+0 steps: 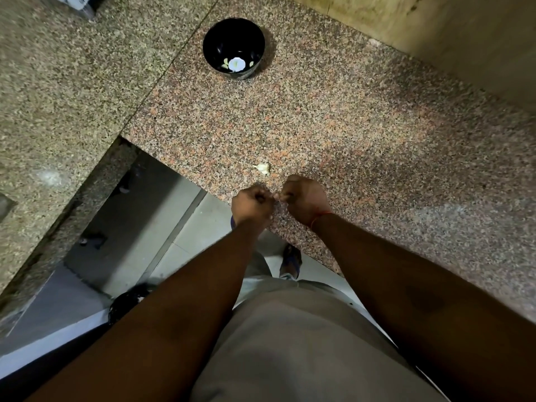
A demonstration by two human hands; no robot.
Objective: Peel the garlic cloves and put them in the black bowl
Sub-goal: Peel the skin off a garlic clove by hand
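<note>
The left hand (251, 203) and the right hand (304, 198) meet knuckle to knuckle just above the near edge of the granite counter (377, 146), both with fingers curled tight. Between their fingertips sits something very small and pale, too tiny to name for certain, and both hands seem to pinch it; whether it is a clove or a scrap of skin cannot be told. A thin red thread (319, 217) circles the right wrist.

Just beyond the hands, on the side toward the black bowl (233, 47), a single garlic clove (262, 168) lies on the counter, still pale and papery, touching neither hand. The black bowl stands well apart from the clove, farther back on the same slab, upright, with a white flower painted on its inner wall. No clove shows inside it.

To the bowl's left a seam runs between this slab and a second stretch of speckled stone. Nearer than the bowl, below the counter's edge, grey floor tiles and the person's sandalled foot (291, 261) show.
</note>
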